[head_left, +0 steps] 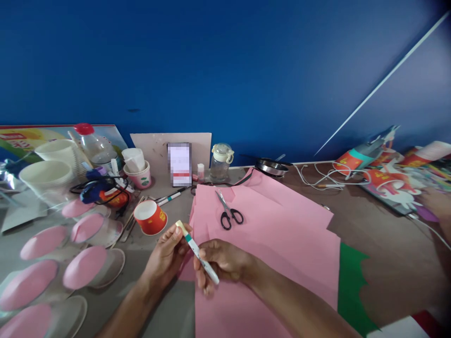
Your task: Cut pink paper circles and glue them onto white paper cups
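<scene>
A white marker (203, 262) with a green band is held slantwise between my hands. The fingers of my left hand (169, 249) are closed on its pale yellow upper end. Around the lower part of the barrel curl the fingers and thumb of my right hand (223, 260). Beneath my right hand lie large pink paper sheets (275, 253), stacked unevenly. Black-handled scissors (228, 213) rest on the sheets, beyond my hands. A red paper cup (151, 217) is just past my left hand.
Several paper cups with pink paper tops (86, 267) lie at left. Behind them are stacked white cups (47, 180) and a red-capped bottle (93, 145). A phone (179, 164) and glass jar (221, 164) stand near the wall. White cables (313, 176) trail right, near another person's hand (437, 204).
</scene>
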Tool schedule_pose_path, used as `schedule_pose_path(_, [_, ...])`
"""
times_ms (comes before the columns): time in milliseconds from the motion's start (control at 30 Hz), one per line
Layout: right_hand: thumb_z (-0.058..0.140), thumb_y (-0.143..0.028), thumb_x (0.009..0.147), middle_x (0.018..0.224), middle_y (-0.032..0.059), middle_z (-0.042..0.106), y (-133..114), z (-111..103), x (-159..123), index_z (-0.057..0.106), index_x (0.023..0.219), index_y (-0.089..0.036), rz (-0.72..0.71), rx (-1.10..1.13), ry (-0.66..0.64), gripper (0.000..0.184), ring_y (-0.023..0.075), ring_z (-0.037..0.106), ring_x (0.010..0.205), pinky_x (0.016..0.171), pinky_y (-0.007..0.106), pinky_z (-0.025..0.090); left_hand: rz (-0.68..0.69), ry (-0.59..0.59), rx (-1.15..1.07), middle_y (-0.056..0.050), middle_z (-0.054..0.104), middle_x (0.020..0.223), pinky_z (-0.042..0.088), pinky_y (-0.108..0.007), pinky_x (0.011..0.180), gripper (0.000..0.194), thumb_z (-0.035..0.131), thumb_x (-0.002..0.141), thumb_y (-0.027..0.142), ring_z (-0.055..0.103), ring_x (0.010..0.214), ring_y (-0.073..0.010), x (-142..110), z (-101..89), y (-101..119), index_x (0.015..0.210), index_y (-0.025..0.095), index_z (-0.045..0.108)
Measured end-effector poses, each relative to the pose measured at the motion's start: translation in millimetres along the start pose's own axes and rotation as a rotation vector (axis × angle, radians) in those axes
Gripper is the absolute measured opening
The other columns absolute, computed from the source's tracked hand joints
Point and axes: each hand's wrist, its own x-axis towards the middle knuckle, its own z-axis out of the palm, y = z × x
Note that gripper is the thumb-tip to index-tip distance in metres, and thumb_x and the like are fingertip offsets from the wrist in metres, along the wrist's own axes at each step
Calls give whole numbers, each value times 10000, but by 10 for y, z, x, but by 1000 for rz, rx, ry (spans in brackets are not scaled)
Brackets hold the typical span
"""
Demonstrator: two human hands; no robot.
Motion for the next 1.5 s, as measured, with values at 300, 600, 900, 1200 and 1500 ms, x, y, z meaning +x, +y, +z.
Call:
schedule_pose_path(300, [748, -482, 701, 594, 23, 661, -243, 104, -149, 572, 739, -131, -168, -155, 47, 394, 102, 559, 424, 440, 201, 397, 69, 3, -18, 70, 401, 546, 317, -171, 486, 276, 741, 728, 398, 326, 470, -41, 0, 21, 100, 765, 144, 640])
schedule_pose_path(600, [661, -489, 775, 509, -47, 534, -507, -268, -225, 596, 1204, -182, -622, -256, 544, 531, 104, 445, 477, 524, 254, 383, 258, 32, 718, 0, 542, 625, 288, -219, 483, 228, 700, 741, 357, 399, 531, -109, -51, -59, 24, 879, 179, 738])
schedule_pose_path(900, [542, -468, 859, 577, -17, 564, -413, -321, -169, 612, 1003, -190, -894, -385, 690, 321, 115, 476, 495, 511, 264, 396, 583, -145, 1231, -39, 694, 692, 401, -259, 612, 271, 666, 710, 196, 584, 604, -180, -8, -122, 7, 964, 255, 737])
schedule_pose_path(1200, [469, -192, 840, 1011, 102, 673, -357, -500, -121, 476, 1168, -188, -847, -963, 940, 328, 211, 624, 941, 843, 350, 469, 847, -270, 1704, -51, 673, 661, 360, -272, 586, 141, 542, 806, 182, 583, 570, -178, 62, -259, 125, 766, 222, 671])
schedule_pose_path(1500, [446, -113, 805, 945, 105, 690, -354, -438, -101, 550, 1074, -152, -692, -1612, 1320, 290, 252, 604, 868, 818, 378, 410, 1277, 125, 1622, -93, 664, 907, 440, -377, 804, 244, 658, 751, 189, 613, 855, -245, 8, -319, 298, 991, 210, 618])
